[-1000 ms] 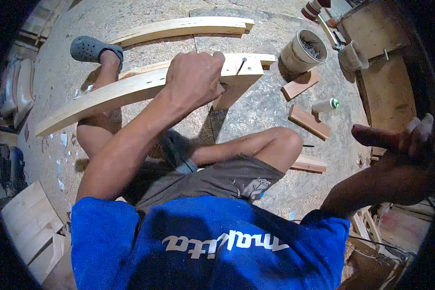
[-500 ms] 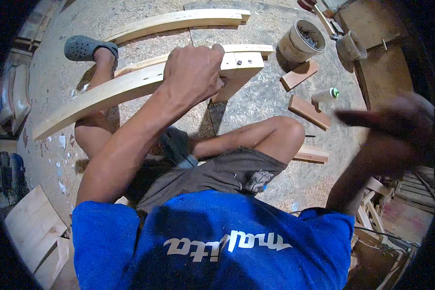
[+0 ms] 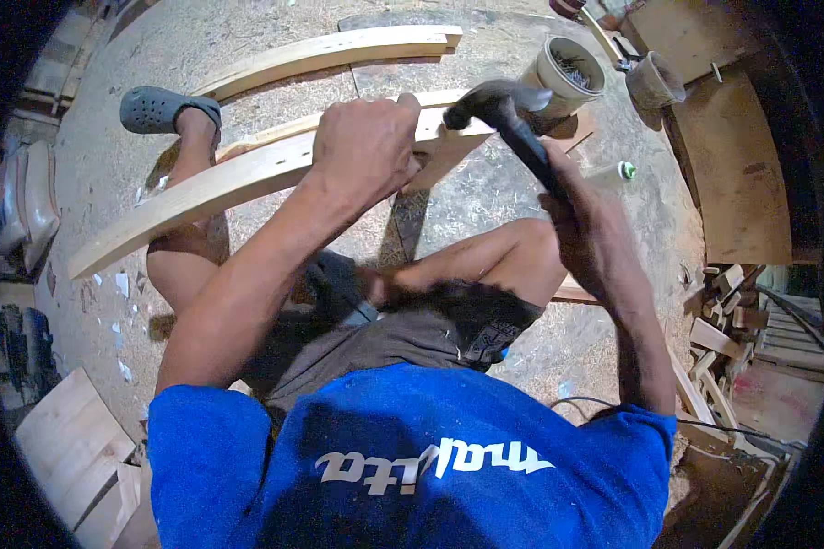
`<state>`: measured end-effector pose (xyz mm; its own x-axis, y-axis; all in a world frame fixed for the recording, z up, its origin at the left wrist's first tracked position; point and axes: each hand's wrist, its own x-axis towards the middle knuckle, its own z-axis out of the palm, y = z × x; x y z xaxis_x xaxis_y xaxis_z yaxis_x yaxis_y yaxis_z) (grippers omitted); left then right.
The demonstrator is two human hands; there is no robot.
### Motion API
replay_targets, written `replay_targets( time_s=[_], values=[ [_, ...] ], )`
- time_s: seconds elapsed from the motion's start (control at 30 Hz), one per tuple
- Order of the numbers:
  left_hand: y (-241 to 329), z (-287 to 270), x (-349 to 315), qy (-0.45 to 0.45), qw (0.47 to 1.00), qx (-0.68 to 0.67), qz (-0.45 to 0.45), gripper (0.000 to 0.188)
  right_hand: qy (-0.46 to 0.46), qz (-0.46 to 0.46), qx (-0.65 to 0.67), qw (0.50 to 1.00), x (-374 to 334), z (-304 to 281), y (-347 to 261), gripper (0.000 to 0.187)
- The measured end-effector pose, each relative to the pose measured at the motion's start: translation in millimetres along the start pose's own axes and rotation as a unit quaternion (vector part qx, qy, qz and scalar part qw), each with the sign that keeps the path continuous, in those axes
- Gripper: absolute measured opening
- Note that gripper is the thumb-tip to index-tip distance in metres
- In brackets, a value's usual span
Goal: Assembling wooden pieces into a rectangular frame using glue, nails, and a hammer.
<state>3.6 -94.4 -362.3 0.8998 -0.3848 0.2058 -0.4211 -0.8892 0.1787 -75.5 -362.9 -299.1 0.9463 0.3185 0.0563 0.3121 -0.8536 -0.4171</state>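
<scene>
My left hand [image 3: 366, 142] is closed round a pale, slightly curved wooden beam [image 3: 201, 188], near its right end. The beam reaches across my bent leg, and a shorter piece [image 3: 444, 157] joins it at that right end. My right hand [image 3: 590, 229] grips a claw hammer [image 3: 526, 151] by its dark handle. The hammer's head lies over the beam's right end, a short way right of my left fist; whether it touches the wood I cannot tell. It hides the fastener spots there.
Another curved timber [image 3: 330, 55] lies on the dusty floor beyond. To the right are a bucket [image 3: 547, 80] of nails, a smaller tub [image 3: 648, 84] and a bottle [image 3: 606, 177] with a green cap. Scrap wood [image 3: 714, 339] is heaped at far right; panels [image 3: 78, 439] lean at lower left.
My right hand has swung in from the far right, bringing the hammer over the beam's right end. My left hand keeps its hold on the beam, which has shifted only slightly.
</scene>
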Motion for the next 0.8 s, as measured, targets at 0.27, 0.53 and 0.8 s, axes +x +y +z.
replay_targets(
  time_s=[0.27,0.53,0.8],
  values=[
    [4,-6,12,-0.010,1.000,-0.003,-0.011,0.047,0.290,0.119,0.270,0.911,-68,0,33,0.050],
    [-61,-17,57,-0.026,0.999,-0.003,0.021,0.070,0.422,0.400,-0.036,0.813,-290,148,170,0.044],
    [-69,-139,70,-0.223,0.890,-0.364,-0.160,0.068,0.317,0.639,-0.102,0.693,-338,242,159,0.045]
  ],
)
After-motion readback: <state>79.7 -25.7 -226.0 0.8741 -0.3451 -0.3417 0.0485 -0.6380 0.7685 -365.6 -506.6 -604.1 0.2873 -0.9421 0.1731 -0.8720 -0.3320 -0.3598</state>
